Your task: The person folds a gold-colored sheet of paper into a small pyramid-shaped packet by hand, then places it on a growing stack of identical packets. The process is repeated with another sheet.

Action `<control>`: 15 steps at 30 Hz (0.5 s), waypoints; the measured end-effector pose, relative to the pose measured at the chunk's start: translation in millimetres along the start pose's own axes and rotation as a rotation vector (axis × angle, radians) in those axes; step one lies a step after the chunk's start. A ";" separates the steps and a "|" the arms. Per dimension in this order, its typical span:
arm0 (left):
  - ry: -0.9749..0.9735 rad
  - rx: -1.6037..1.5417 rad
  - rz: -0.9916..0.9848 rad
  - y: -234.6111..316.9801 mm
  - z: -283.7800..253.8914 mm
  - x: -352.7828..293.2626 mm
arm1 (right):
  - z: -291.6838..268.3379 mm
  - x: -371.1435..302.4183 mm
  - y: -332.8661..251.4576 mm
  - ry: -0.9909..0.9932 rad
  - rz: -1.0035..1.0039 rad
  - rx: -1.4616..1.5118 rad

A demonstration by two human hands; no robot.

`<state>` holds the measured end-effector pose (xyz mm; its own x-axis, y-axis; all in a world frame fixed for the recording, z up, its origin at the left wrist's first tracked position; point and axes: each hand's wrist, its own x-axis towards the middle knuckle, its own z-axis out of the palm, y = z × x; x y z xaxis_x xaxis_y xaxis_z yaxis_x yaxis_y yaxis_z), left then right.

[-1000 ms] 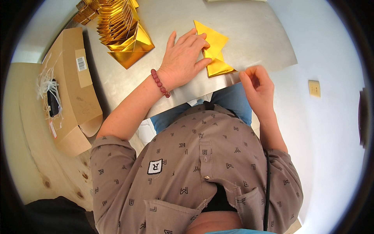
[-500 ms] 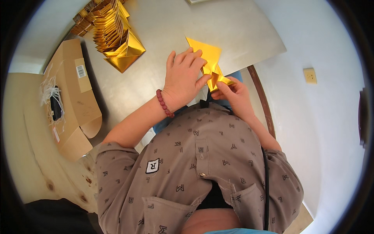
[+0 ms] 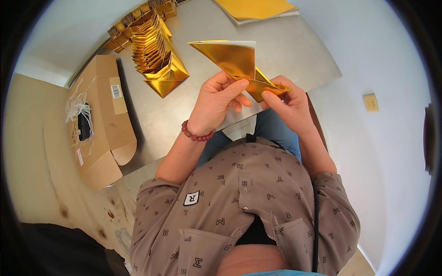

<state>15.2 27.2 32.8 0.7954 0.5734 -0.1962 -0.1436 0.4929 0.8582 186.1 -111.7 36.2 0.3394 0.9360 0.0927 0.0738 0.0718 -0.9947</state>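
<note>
Fingers (image 3: 235,89) closed, both sides, head view: left hand (image 3: 208,102) pinches gold paper (image 3: 246,68) near middle, right hand (image 3: 295,105) grips its right end. Paper held up over worktop (image 3: 294,53) near front edge, partly folded; large pointed flap stands out toward far left, so piece looks unfinished. Done, by look: row (image 3: 152,48) of folded pieces nested at left, bundles (image 3: 127,20) beyond. Apparently left to fold: flat sheets (image 3: 258,7), yellow on top, at far side. Box (image 3: 105,122) beside worktop, left.
</note>
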 end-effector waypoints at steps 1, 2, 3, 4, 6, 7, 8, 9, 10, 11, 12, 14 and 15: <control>-0.006 -0.025 0.070 0.4 0.6 -2.6 | 1.8 2.2 -1.3 -0.002 -0.001 0.071; 0.015 -0.033 0.121 0.4 1.9 -4.5 | 4.0 4.2 -1.9 -0.004 -0.001 0.141; 0.034 -0.041 0.171 0.2 3.7 -6.2 | 5.9 5.8 -2.2 -0.004 0.000 0.210; 0.031 -0.040 0.183 1.1 4.5 -8.1 | 7.3 7.2 -2.4 -0.003 -0.005 0.231; 0.019 -0.048 0.221 3.4 5.6 -10.9 | 10.1 9.3 -2.2 0.001 -0.012 0.272; 0.030 -0.041 0.209 4.8 5.7 -11.6 | 10.8 10.1 -2.2 -0.004 -0.007 0.261; 0.035 -0.042 0.213 6.0 5.6 -12.5 | 11.6 11.1 -2.1 -0.010 -0.001 0.251; 0.041 -0.042 0.220 6.9 5.4 -13.1 | 12.1 11.9 -2.1 -0.017 0.000 0.257; 0.043 -0.046 0.218 7.2 5.2 -13.3 | 12.8 12.9 -1.7 -0.015 0.005 0.238; 0.046 -0.051 0.218 7.1 5.0 -13.5 | 13.4 13.8 -1.5 -0.014 0.007 0.235; 0.042 -0.058 0.226 7.0 4.5 -13.5 | 14.1 14.5 -1.1 -0.016 0.002 0.251; 0.052 -0.081 0.209 6.1 3.7 -13.0 | 15.6 15.9 -0.2 -0.001 -0.014 0.237; 0.045 -0.095 0.218 5.9 3.1 -12.5 | 16.3 16.6 0.3 0.002 -0.031 0.253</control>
<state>6.3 21.0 41.8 0.7130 0.7003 -0.0340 -0.3653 0.4124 0.8345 176.5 -90.6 36.8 0.3427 0.9313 0.1232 -0.1529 0.1847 -0.9708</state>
